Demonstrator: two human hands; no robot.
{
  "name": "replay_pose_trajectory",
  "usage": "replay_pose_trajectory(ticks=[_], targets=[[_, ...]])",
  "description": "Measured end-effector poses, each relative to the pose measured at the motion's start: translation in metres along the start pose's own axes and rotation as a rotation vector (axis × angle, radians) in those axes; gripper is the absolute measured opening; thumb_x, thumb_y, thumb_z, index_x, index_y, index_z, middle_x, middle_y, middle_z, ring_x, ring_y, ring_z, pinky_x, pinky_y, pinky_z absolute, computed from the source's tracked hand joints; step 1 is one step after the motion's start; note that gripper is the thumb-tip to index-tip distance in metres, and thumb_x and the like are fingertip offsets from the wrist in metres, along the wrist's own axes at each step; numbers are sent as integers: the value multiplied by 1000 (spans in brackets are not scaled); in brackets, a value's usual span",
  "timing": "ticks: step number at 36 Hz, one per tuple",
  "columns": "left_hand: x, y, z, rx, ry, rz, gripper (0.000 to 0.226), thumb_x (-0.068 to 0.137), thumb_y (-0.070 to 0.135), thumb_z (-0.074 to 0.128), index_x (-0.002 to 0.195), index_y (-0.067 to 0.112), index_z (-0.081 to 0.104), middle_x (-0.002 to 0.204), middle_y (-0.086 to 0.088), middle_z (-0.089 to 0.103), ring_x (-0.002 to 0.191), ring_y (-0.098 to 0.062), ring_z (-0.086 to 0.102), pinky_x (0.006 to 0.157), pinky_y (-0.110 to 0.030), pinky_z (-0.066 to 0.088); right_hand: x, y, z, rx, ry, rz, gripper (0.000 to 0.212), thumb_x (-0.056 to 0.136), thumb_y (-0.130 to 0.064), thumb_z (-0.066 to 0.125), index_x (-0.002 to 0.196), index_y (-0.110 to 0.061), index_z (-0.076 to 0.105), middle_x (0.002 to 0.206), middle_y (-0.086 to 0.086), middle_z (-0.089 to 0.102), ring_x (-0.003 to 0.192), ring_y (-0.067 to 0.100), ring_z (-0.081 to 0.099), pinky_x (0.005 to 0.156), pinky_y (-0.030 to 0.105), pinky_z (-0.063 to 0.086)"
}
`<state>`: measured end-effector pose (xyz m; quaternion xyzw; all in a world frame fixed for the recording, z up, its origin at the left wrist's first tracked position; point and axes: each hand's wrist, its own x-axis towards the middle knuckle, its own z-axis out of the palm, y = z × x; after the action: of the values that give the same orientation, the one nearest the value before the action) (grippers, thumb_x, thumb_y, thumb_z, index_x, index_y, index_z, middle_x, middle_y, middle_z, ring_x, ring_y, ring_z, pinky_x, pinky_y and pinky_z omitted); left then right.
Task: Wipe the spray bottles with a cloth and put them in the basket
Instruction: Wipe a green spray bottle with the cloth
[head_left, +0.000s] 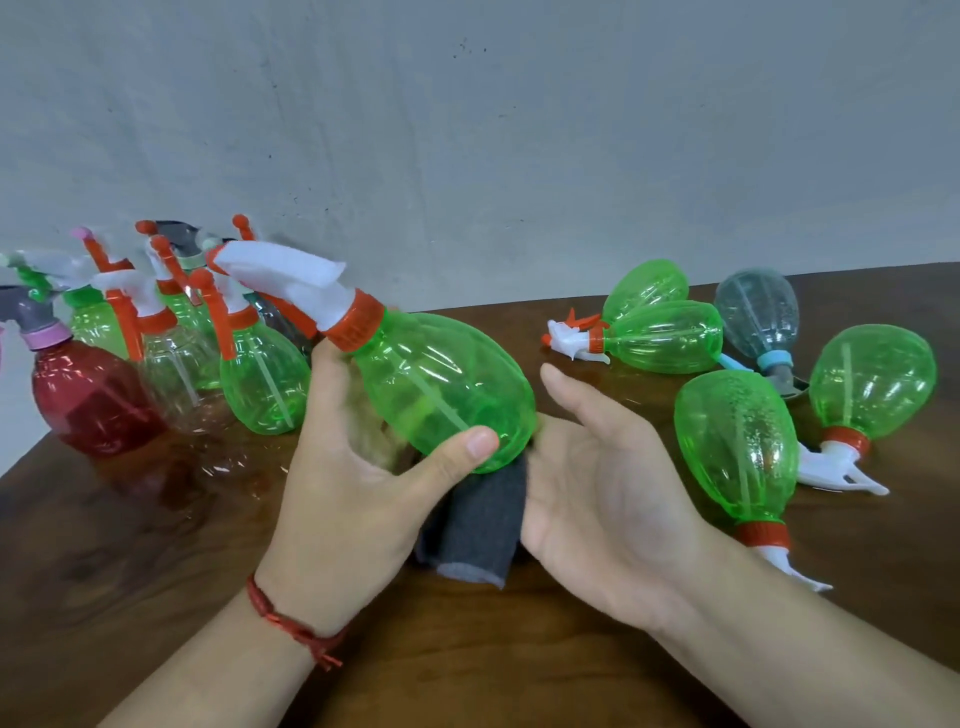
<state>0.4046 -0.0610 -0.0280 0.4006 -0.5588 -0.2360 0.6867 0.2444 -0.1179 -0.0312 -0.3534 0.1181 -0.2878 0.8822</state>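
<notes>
My left hand (343, 499) grips a green spray bottle (441, 384) with a white trigger head and orange collar, tilted with its head up-left above the table. The thumb lies on the bottle's rounded base. A dark grey cloth (475, 525) hangs under the base, between my two hands. My right hand (608, 499) is held flat with its palm facing left. Its straight fingertips reach the cloth at the bottle's base, and its thumb points up. No basket is in view.
Several bottles stand upright at the left: a red one (88, 395), a clear one (179, 379) and green ones (262, 384). Several bottles lie on the dark wooden table (519, 649) at the right, green (737, 447) and one grey-clear (758, 312). A pale wall stands behind.
</notes>
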Motion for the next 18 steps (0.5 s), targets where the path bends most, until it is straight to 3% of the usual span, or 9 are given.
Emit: replay_pose_trajectory(ticks=[3, 8, 14, 18], targets=[[4, -2, -8, 98, 26, 50, 78, 79, 5, 89, 143, 24, 47, 133, 4, 68, 129, -23, 67, 108, -44, 55, -1, -1, -3, -11, -16, 37, 73, 108, -55, 38, 153, 3, 48, 158, 24, 48, 151, 39, 42, 130, 54, 20], [11, -6, -20, 162, 84, 43, 77, 81, 5, 85, 147, 14, 46, 132, 7, 69, 127, -17, 68, 108, -37, 56, 1, -9, -11, -20, -10, -47, 69, 107, -48, 46, 150, 6, 49, 159, 31, 41, 151, 46, 37, 129, 59, 21], [1, -9, -9, 93, -42, -77, 78, 80, 11, 88, 147, 21, 49, 135, 4, 70, 129, -23, 68, 107, -42, 56, 2, -3, -7, 22, -41, -31, 59, 109, -37, 38, 154, -1, 47, 156, 23, 50, 149, 39, 44, 130, 54, 22], [7, -8, -14, 167, 17, -87, 73, 84, 8, 87, 146, 16, 50, 131, 2, 72, 123, -18, 71, 104, -37, 58, 1, -1, -5, -115, 41, -26, 47, 107, -25, 44, 147, -2, 57, 148, 22, 59, 143, 39, 51, 125, 56, 32]])
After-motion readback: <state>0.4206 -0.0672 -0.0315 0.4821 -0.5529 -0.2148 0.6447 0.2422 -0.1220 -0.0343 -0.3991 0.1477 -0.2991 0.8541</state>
